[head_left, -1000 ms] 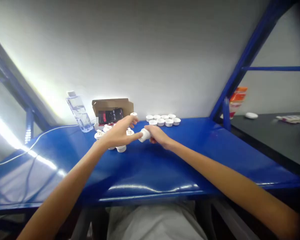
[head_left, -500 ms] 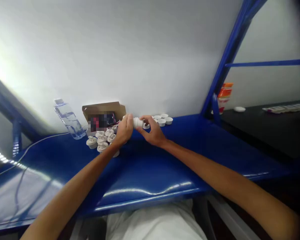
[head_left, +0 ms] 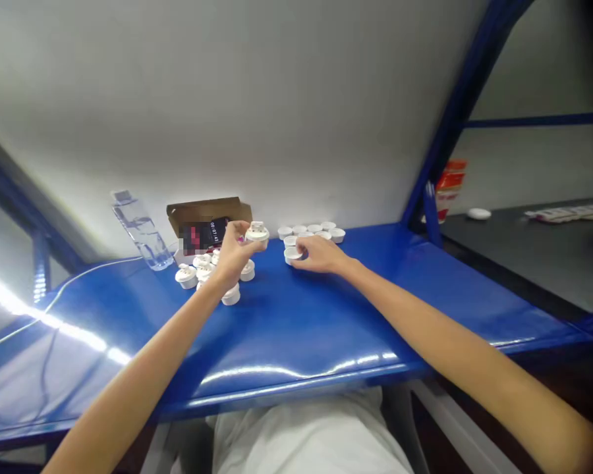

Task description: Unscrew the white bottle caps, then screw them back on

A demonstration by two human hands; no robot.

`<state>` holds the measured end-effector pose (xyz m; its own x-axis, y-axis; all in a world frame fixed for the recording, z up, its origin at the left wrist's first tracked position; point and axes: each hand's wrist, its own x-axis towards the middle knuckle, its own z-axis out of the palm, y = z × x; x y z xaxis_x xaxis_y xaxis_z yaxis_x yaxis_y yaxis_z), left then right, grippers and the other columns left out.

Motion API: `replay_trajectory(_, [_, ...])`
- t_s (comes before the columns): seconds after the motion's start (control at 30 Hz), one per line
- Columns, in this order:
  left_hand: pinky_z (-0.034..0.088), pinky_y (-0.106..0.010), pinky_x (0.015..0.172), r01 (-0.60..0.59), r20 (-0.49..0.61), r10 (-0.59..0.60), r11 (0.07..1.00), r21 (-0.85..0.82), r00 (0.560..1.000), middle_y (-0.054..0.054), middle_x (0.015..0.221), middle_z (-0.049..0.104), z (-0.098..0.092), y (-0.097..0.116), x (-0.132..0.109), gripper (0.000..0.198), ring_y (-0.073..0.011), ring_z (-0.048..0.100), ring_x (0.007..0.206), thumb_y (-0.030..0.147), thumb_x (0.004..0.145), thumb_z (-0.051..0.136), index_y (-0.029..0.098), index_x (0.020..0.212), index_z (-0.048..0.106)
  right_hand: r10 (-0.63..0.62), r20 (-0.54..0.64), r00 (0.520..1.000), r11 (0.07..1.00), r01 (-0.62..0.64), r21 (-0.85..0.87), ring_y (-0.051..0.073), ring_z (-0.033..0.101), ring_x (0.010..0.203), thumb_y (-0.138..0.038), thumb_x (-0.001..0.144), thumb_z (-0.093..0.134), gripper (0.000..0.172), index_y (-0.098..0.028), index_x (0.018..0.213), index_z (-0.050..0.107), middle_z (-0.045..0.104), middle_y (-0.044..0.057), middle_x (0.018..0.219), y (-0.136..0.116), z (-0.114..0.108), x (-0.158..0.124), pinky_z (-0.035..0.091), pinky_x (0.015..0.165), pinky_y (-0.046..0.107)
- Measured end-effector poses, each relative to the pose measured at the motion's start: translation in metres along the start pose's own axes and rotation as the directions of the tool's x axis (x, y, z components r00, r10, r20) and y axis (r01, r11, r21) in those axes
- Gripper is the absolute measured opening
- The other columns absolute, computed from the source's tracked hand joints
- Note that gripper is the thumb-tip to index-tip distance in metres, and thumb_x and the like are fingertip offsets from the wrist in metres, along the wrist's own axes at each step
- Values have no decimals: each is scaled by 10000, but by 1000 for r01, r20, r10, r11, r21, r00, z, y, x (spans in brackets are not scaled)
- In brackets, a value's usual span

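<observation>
My left hand [head_left: 234, 253] is closed on a white round plastic piece with a raised, dark-marked top [head_left: 257, 232], held upright above the blue table. Beside and below that hand stands a cluster of similar white pieces [head_left: 186, 276], partly hidden by the wrist. My right hand [head_left: 319, 254] has thumb and fingers pinched on the rim of a shallow white round cup [head_left: 291, 254]. This cup is at the front left of a group of matching open cups [head_left: 337, 234], some of them covered by my fingers.
A clear bottle [head_left: 151, 240] leans at the back left, near a white cable [head_left: 93, 268]. An open cardboard box [head_left: 205, 209] holds a phone showing a timer [head_left: 213, 233]. Blue frame posts [head_left: 439, 145] rise at the right, beside a dark surface [head_left: 534, 257] with a white oval object [head_left: 479, 214].
My hands have come apart from the white piece between them. The left keeps it, now upright; the right has let go and moved down and right to a cup.
</observation>
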<state>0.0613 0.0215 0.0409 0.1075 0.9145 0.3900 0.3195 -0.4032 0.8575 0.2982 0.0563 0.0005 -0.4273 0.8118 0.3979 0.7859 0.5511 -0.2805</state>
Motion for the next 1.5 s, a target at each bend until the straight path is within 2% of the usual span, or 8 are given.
replay_trajectory(0.13, [517,-333,821,-122,5,124,969,214,992,-61,1131,659,-7,7,-8,438,-212,684,947,351,741,698,223,1100,481,59,15,998,995,-58,-85,239,631,742,-453,783,701,257,-213,843,631,705,68,831,4,-4,1,387,623,305])
replay_trajectory(0.33, [453,-407,876,-377,340,182,612,695,923,-71,955,692,-20,12,-24,289,-290,659,927,405,781,654,218,982,564,87,-63,994,994,-91,-67,263,640,815,-519,749,733,367,-216,932,634,705,80,918,0,-8,0,429,676,326])
replay_trajectory(0.53, [403,-445,977,-549,549,159,490,678,820,-90,1006,691,-19,4,-35,287,-304,632,1043,473,815,638,217,939,598,-37,-143,989,999,34,-18,262,662,995,-368,887,607,301,-196,1132,641,707,99,1118,-21,5,38,495,869,368])
replay_trajectory(0.67, [425,-441,924,-567,579,126,445,693,806,-100,1003,680,-21,6,-37,282,-309,624,1018,456,816,624,211,953,599,-202,11,979,978,202,-57,283,564,1290,-227,865,602,510,-200,1373,567,580,104,1449,-38,21,95,437,1072,378])
replay_trajectory(0.83, [445,-417,838,-553,590,51,418,720,806,-113,993,684,-24,12,-38,263,-318,626,991,410,786,639,204,943,596,-72,185,980,993,87,-75,306,636,1162,-246,853,636,451,-176,1297,595,648,134,1333,-60,31,125,494,984,382])
replay_trajectory(1.1, [437,-442,902,-564,602,57,428,706,796,-136,1116,675,-26,8,-39,392,-338,614,1066,394,727,665,184,1051,599,-49,160,986,972,83,-218,313,654,930,-384,854,636,301,-210,1098,616,638,138,1136,-85,-2,42,505,812,421])
replay_trajectory(1.37, [369,-474,1015,-611,591,199,434,662,782,-136,1236,627,-19,13,-46,510,-331,578,1158,370,753,660,186,1208,522,42,80,996,967,-61,248,214,630,781,-390,821,651,197,-193,819,659,670,56,827,-68,-13,-34,475,686,317])
replay_trajectory(1.5, [398,-428,946,-607,538,294,497,620,790,-109,1099,669,-3,23,-52,443,-296,624,1048,512,904,561,188,1202,505,287,296,911,570,-411,711,136,488,463,-537,953,454,433,-187,741,597,568,23,566,-66,-1,-35,370,418,253])
